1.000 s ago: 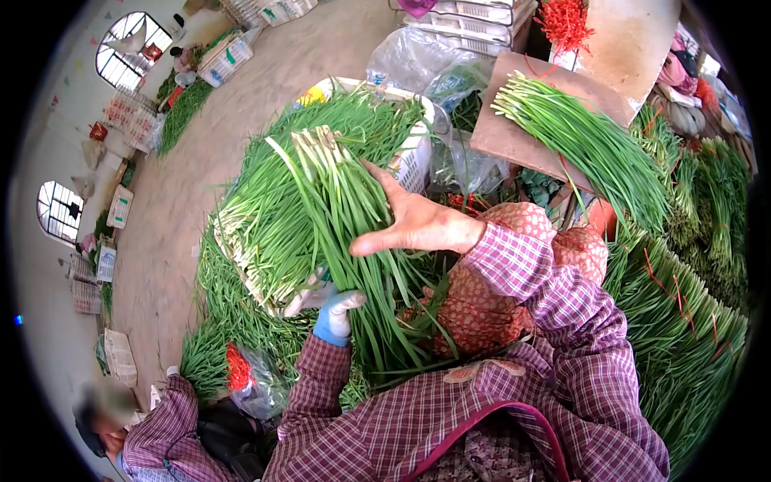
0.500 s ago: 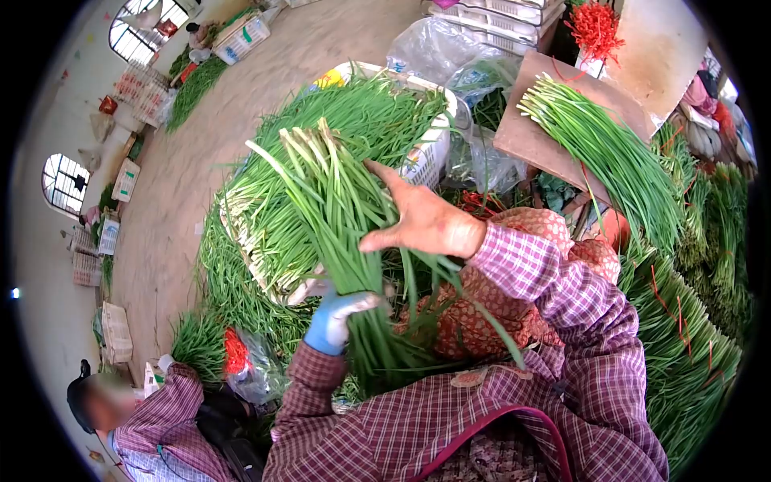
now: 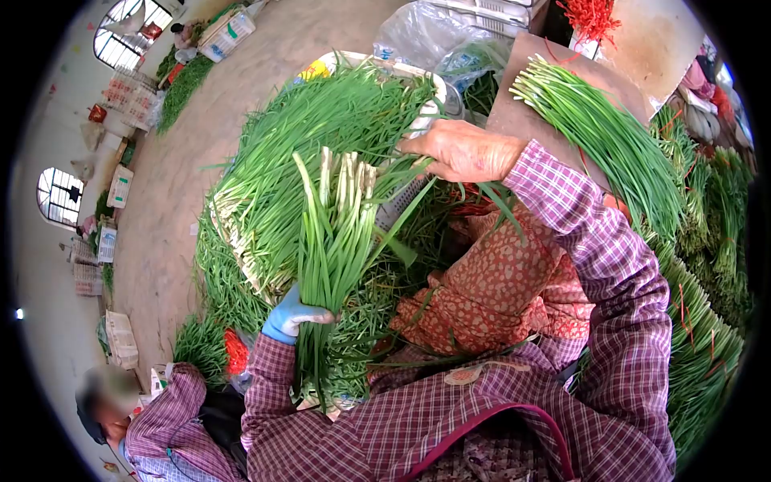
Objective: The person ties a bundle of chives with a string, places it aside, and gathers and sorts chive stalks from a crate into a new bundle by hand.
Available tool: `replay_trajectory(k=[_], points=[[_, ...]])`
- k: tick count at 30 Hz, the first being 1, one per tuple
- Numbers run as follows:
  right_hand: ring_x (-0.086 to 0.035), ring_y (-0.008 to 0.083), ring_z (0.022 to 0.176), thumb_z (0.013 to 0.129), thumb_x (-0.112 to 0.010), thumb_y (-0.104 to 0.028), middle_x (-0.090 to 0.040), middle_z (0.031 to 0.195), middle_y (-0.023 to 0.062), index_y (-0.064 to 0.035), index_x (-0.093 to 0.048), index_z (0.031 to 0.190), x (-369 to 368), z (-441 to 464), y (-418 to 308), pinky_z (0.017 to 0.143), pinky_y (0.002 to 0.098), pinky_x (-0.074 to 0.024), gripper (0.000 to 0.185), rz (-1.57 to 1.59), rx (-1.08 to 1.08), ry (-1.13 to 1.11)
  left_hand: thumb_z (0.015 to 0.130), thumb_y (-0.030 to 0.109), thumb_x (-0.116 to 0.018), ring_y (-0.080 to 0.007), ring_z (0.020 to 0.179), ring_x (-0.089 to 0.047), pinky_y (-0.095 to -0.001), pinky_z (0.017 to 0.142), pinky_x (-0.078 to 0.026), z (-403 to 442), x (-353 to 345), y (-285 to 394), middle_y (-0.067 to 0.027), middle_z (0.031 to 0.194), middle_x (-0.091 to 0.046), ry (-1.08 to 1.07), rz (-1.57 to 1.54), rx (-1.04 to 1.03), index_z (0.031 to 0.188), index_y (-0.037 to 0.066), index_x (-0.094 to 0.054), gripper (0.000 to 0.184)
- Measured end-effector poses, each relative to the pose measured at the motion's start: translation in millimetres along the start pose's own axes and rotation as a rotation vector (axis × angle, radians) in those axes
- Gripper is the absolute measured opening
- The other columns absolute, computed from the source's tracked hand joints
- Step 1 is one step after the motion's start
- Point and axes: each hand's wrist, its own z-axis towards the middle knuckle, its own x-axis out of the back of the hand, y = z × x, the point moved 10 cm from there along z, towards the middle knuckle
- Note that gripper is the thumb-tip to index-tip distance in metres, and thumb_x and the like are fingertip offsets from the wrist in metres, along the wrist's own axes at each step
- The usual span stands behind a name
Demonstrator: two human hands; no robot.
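My left hand [image 3: 294,316], in a blue and white glove, is wrapped round the lower, leafy part of a bunch of garlic chives [image 3: 332,249]. The pale stem ends of this bunch point up and away from me. My bare right hand [image 3: 467,151] is closed in a pinch on a few loose chive leaves [image 3: 400,167] to the right of the bunch. Behind both hands, a white plastic basket [image 3: 440,95] is heaped with more chives [image 3: 321,120].
A brown board [image 3: 510,116] at the right carries another chive bunch [image 3: 598,128]. Red ties [image 3: 590,22] hang beyond it. Tied bunches [image 3: 699,329] are stacked at far right. Clear plastic bags [image 3: 422,36] lie behind the basket. Another person [image 3: 177,418] sits at lower left.
My right hand has come off the bunch and moved up and right, pulling some leaves with it. My left hand has shifted left with the bunch, which now stands more upright.
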Motion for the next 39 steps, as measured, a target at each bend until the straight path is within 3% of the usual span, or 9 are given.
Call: replay_trajectory(k=[3,9,13,19,29,33,35,37,39], points=[[-0.066,0.0279,0.075,0.086,-0.059,-0.006,-0.066,0.087,0.0190,0.0016,-0.058,0.118,16,-14,34,0.071,0.0402,-0.0537,0.033,0.046,-0.320,-0.124,0.061,0.004,-0.080,-0.0244,0.082,-0.067,-0.0348,0.077,-0.055,-6,8,-2,-0.0151,0.103,-0.065,-0.009,-0.061,-0.046,0.133,-0.003,-0.042,0.081],[-0.065,0.0249,0.071,0.093,-0.053,-0.021,-0.065,0.077,0.0134,-0.0036,-0.060,0.112,61,-45,63,0.068,0.0371,-0.0543,0.027,0.037,-0.331,0.164,0.060,0.018,-0.074,-0.0267,0.056,-0.057,-0.0386,0.051,-0.047,-32,35,-38,-0.0125,0.067,-0.057,0.060,-0.228,-0.074,0.105,-0.004,-0.058,0.052],[-0.065,0.0239,0.081,0.086,-0.055,-0.057,-0.064,0.091,0.0118,-0.0042,-0.054,0.120,-63,-33,17,0.068,0.0374,-0.0551,0.063,-0.100,-0.436,-0.464,0.063,0.021,-0.075,-0.0246,0.056,-0.059,-0.0352,0.052,-0.050,-18,23,-27,-0.0132,0.067,-0.059,0.017,-0.400,-0.161,0.102,-0.006,-0.059,0.050],[-0.066,0.0307,0.072,0.080,-0.065,-0.052,-0.064,0.078,0.0114,-0.0017,-0.053,0.099,-19,5,-54,0.063,0.0409,-0.0523,0.055,0.351,-0.214,0.461,0.058,0.019,-0.079,-0.0274,0.058,-0.062,-0.0376,0.053,-0.052,-5,8,-14,-0.0152,0.071,-0.062,0.055,-0.249,-0.102,0.104,-0.005,-0.060,0.056],[-0.061,0.0322,0.063,0.087,-0.061,-0.023,-0.056,0.072,0.0116,-0.0031,-0.048,0.091,-26,29,-63,0.052,0.0407,-0.0482,0.024,-0.036,-0.215,0.488,0.062,0.023,-0.083,-0.0267,0.067,-0.064,-0.0367,0.057,-0.053,3,-15,-10,-0.0134,0.078,-0.064,-0.016,-0.234,-0.081,0.102,-0.001,-0.062,0.051],[-0.061,0.0214,0.056,0.073,-0.058,-0.005,-0.057,0.071,0.0091,-0.0060,-0.046,0.091,-20,31,-43,0.043,0.0336,-0.0481,0.022,-0.212,-0.204,0.435,0.062,0.024,-0.081,-0.0264,0.068,-0.064,-0.0365,0.060,-0.053,0,-25,-3,-0.0128,0.079,-0.064,-0.036,-0.213,-0.055,0.100,-0.001,-0.062,0.049],[-0.057,0.0185,0.052,0.076,-0.057,-0.004,-0.057,0.072,0.0087,-0.0062,-0.048,0.091,3,12,-13,0.043,0.0331,-0.0478,0.018,-0.278,-0.184,0.639,0.062,0.023,-0.081,-0.0266,0.069,-0.064,-0.0369,0.061,-0.053,-4,-22,-15,-0.0129,0.080,-0.064,-0.049,-0.235,-0.023,0.100,-0.001,-0.062,0.049],[-0.057,0.0167,0.051,0.084,-0.058,-0.013,-0.059,0.074,0.0078,-0.0069,-0.051,0.090,6,0,35,0.042,0.0334,-0.0473,0.011,-0.289,-0.517,0.435,0.063,0.023,-0.080,-0.0269,0.070,-0.064,-0.0374,0.061,-0.053,-6,-17,-26,-0.0130,0.080,-0.064,-0.061,-0.251,0.008,0.100,-0.002,-0.062,0.049],[-0.058,0.0149,0.053,0.090,-0.057,-0.035,-0.060,0.073,0.0079,-0.0070,-0.055,0.090,12,-12,14,0.040,0.0338,-0.0466,0.028,-0.479,-0.353,0.579,0.062,0.023,-0.081,-0.0278,0.071,-0.065,-0.0380,0.062,-0.054,-6,-16,-29,-0.0135,0.080,-0.064,-0.087,-0.297,-0.019,0.100,-0.002,-0.062,0.050]])
